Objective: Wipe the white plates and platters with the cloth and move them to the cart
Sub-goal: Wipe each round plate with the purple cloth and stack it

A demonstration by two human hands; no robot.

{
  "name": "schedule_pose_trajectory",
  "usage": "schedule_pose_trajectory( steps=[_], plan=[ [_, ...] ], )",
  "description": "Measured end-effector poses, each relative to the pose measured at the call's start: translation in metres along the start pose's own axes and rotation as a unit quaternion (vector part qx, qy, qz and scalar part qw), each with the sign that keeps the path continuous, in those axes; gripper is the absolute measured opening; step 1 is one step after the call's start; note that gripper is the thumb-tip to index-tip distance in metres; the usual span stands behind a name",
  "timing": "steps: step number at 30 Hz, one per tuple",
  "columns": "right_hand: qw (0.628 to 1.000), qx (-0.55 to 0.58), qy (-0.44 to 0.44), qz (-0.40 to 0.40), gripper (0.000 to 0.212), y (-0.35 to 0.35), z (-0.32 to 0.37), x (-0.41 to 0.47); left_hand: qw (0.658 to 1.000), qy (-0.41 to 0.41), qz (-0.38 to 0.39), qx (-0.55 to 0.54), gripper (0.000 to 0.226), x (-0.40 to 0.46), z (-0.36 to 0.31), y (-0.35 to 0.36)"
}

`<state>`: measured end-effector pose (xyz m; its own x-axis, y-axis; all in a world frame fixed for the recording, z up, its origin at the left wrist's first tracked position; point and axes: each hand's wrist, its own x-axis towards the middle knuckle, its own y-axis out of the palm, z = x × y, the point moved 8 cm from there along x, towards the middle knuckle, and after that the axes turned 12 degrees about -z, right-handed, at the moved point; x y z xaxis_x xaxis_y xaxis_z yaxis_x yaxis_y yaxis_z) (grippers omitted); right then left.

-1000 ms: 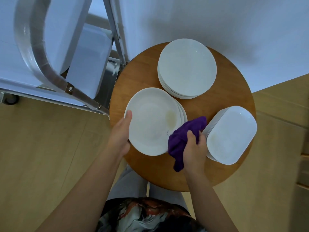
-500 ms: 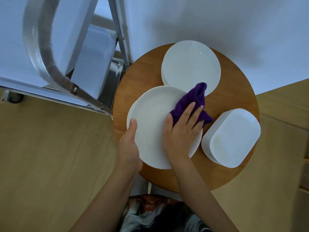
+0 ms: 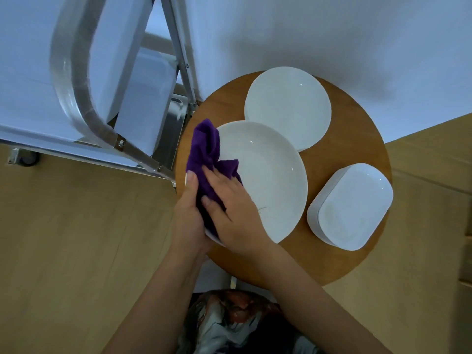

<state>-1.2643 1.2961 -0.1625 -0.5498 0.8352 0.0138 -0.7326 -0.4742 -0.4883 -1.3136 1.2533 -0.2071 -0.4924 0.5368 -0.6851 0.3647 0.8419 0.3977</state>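
The purple cloth (image 3: 207,159) has swept from the plate's far right over to its left rim, right hand (image 3: 231,210) pressing it flat-fingered while the left hand (image 3: 187,215) grips the plate (image 3: 265,180) on the counter (image 3: 357,139), so wiping's nearly done, cart (image 3: 76,98) next.

A round wooden table (image 3: 355,139) stood on a light wood floor (image 3: 76,238), against a white wall (image 3: 332,34).

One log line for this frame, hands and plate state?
step: wiping | right hand: presses purple cloth on round plate | left hand: grips plate rim
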Motion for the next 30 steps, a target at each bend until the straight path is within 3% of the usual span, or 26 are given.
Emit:
schedule_pose_trajectory(
  steps=[4,10,17,20,22,27,30],
  plan=[
    [1.0,-0.003,-0.006,0.014,0.043,-0.016,0.016,0.001,1.0,-0.016,-0.023,-0.004,0.061,-0.008,-0.006,0.004],
    [0.991,-0.092,-0.07,0.065,0.04,-0.043,0.039,-0.01,0.999,-0.032,0.004,-0.042,0.055,-0.012,-0.041,0.022],
    [0.925,-0.279,-0.214,0.146,0.037,-0.101,0.07,-0.005,0.985,-0.072,0.146,-0.06,0.067,-0.042,-0.067,0.062],
    [0.911,-0.354,-0.203,0.055,0.037,-0.139,0.083,-0.002,0.992,-0.051,0.114,-0.025,0.063,-0.05,-0.078,0.068],
    [0.909,-0.347,-0.23,0.015,0.036,-0.15,0.1,-0.011,0.994,-0.038,0.107,-0.003,0.064,-0.056,-0.084,0.075],
    [0.884,-0.267,-0.288,0.254,0.049,-0.122,0.113,-0.038,0.992,-0.059,0.0,0.112,0.085,-0.073,-0.079,0.074],
    [0.856,-0.318,-0.354,0.202,0.049,-0.125,0.117,-0.03,0.99,-0.062,0.01,0.124,0.08,-0.085,-0.074,0.08]
  ],
)
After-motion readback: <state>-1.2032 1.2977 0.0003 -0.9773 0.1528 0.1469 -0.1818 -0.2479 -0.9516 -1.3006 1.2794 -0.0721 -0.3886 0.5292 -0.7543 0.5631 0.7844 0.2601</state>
